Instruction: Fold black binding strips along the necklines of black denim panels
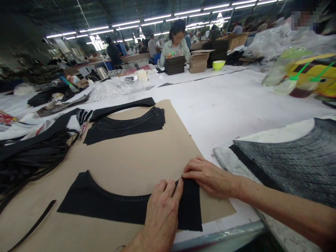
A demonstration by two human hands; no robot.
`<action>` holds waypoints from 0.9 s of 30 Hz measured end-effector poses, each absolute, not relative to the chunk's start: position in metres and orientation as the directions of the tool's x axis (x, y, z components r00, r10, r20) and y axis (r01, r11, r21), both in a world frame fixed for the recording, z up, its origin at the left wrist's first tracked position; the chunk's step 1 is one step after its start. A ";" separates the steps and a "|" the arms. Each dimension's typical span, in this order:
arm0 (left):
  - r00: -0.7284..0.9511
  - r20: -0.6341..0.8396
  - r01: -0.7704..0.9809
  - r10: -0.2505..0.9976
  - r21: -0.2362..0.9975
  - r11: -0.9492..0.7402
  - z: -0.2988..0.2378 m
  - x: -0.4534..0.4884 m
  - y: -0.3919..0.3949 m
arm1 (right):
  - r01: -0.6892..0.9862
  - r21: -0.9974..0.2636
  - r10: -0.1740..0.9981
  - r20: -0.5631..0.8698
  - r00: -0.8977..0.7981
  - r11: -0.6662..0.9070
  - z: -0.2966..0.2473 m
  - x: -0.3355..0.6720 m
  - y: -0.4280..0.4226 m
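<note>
A curved black fabric piece (pixel 110 203) lies flat on a sheet of brown paper (pixel 136 157) in front of me. My left hand (pixel 161 213) rests on its right end, fingers stretched flat and close together. My right hand (pixel 210 176) presses its fingertips on the upper right corner of the same piece, fingers extended. Neither hand grips anything. Farther back on the paper sits a stack of similar curved black pieces (pixel 126 126).
A tangle of black strips (pixel 28 154) lies at the left. A pile of grey curved pieces (pixel 294 157) sits at the right. Stacks of cardboard (pixel 198 61), a green bowl (pixel 218 64) and a seated person (pixel 175 45) are across the white table (pixel 236 101).
</note>
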State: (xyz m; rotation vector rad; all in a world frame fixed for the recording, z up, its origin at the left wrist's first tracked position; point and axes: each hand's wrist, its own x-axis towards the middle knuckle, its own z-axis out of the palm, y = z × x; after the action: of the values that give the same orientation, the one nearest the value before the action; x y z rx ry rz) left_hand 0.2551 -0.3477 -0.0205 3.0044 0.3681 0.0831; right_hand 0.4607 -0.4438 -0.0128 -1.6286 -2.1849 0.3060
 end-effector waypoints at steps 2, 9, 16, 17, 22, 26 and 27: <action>0.969 0.046 0.238 0.243 0.105 -0.966 -0.019 0.256 -0.348 | 0.865 -0.414 0.956 0.192 -0.223 0.285 -0.015 0.463 -0.447; 0.969 0.090 0.226 0.232 0.072 -0.972 -0.021 0.257 -0.348 | 0.926 -0.357 0.973 0.226 -0.045 0.126 -0.011 0.438 -0.459; 0.965 0.144 0.214 0.219 0.048 -0.976 -0.027 0.254 -0.349 | 0.976 -0.206 0.942 0.305 0.138 -0.076 -0.026 0.404 -0.471; 0.964 0.151 0.214 0.219 0.049 -0.976 -0.027 0.254 -0.349 | 0.977 -0.191 0.935 0.318 0.155 -0.097 -0.028 0.402 -0.471; 0.958 0.191 0.216 0.216 0.021 -0.976 -0.030 0.253 -0.350 | 0.980 -0.122 0.917 0.351 0.190 -0.157 -0.032 0.396 -0.468; 0.958 0.199 0.209 0.207 0.012 -0.978 -0.032 0.253 -0.349 | 0.981 -0.070 0.921 0.336 0.195 -0.182 -0.034 0.391 -0.468; 0.958 0.197 0.208 0.207 0.017 -0.978 -0.032 0.252 -0.349 | 0.980 -0.061 0.921 0.335 0.197 -0.187 -0.035 0.390 -0.469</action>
State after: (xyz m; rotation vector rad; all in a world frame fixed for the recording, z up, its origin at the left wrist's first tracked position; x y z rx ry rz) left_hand 0.2524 -0.3490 -0.0323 3.1125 0.3292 0.3121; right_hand 0.3905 -0.4686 -0.0347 -2.2127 -1.8110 -0.3255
